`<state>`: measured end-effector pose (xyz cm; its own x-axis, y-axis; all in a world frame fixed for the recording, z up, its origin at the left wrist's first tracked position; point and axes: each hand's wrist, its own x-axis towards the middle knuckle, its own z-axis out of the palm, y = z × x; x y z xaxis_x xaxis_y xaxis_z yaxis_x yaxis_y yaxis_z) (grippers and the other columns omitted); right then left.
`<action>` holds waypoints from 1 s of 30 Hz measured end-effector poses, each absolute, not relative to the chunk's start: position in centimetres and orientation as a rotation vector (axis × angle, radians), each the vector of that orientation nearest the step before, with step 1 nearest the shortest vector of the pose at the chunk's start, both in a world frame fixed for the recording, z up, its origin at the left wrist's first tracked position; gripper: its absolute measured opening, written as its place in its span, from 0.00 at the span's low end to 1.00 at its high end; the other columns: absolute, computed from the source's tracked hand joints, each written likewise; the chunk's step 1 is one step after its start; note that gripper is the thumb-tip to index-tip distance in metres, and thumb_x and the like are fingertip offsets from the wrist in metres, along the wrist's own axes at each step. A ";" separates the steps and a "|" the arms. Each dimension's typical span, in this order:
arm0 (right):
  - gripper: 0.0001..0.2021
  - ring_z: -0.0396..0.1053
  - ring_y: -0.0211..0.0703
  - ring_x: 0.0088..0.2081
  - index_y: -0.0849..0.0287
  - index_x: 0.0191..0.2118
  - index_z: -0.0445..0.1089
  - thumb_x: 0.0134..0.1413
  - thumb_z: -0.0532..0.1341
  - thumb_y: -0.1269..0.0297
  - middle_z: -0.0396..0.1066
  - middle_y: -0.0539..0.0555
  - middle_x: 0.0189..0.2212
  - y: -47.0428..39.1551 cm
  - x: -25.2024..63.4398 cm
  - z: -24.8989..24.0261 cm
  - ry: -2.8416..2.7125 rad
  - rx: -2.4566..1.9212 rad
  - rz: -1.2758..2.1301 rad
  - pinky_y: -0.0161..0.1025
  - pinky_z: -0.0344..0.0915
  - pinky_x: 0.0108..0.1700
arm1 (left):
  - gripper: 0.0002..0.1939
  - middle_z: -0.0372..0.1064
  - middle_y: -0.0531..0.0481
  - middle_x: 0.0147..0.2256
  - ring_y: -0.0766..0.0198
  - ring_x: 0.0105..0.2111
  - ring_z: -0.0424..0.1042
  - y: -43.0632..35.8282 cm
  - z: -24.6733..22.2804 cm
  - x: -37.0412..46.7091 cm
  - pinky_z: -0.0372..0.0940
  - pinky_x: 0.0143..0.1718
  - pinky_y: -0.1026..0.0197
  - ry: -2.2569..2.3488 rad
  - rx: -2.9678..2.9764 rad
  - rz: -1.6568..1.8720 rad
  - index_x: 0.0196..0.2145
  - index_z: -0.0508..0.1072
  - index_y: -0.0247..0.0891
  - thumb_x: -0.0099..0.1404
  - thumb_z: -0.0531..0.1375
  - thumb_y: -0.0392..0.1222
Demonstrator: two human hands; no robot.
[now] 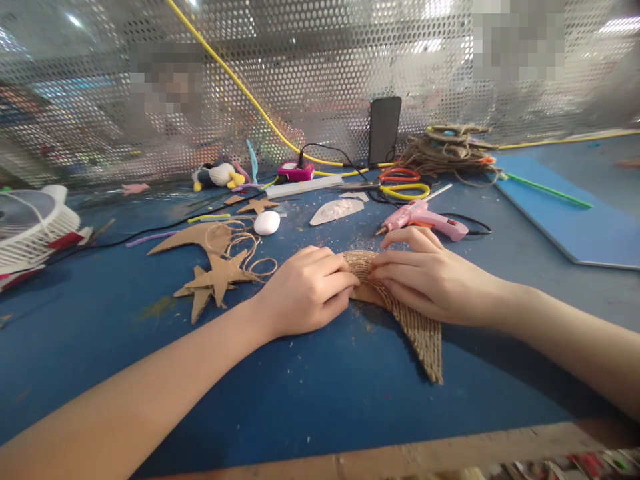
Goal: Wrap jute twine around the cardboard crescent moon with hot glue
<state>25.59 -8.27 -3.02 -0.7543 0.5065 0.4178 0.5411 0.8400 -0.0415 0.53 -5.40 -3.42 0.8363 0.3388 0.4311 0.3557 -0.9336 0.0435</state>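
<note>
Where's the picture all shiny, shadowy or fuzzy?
Head view: white glare spots the perforated metal panel, and shapes behind it look fuzzy; head view: soft shadow on the blue tabletop below the right forearm; head view: ridges show clearly on the twine-covered piece.

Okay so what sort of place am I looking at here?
Probably a craft workbench, maybe in a workshop: a pink glue gun and scissors lie on the blue tabletop, with cut cardboard stars to the left.
</note>
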 end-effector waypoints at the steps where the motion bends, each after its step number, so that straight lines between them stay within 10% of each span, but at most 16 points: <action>1: 0.12 0.62 0.55 0.53 0.59 0.44 0.74 0.64 0.54 0.71 0.76 0.58 0.41 -8.3 25.6 -3.1 -2.599 -0.784 -0.120 0.56 0.62 0.54 | 0.12 0.75 0.45 0.37 0.59 0.37 0.70 -5.4 -3.4 0.5 0.65 0.42 0.54 -0.563 -2.985 -0.691 0.42 0.77 0.36 0.71 0.53 0.36; 30: 0.11 0.60 0.55 0.52 0.61 0.43 0.74 0.64 0.54 0.72 0.75 0.58 0.40 -8.3 25.7 -2.9 -2.621 -0.777 -0.081 0.55 0.61 0.54 | 0.11 0.73 0.46 0.38 0.59 0.38 0.69 -5.3 -3.5 0.5 0.66 0.43 0.55 -0.610 -3.025 -0.679 0.43 0.76 0.34 0.71 0.54 0.35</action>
<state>25.65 -8.25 -2.94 -0.7636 0.5103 0.3955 0.5338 0.8436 -0.0580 0.50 -5.30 -3.53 0.8331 0.3738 0.4077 0.3660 -0.9252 0.1003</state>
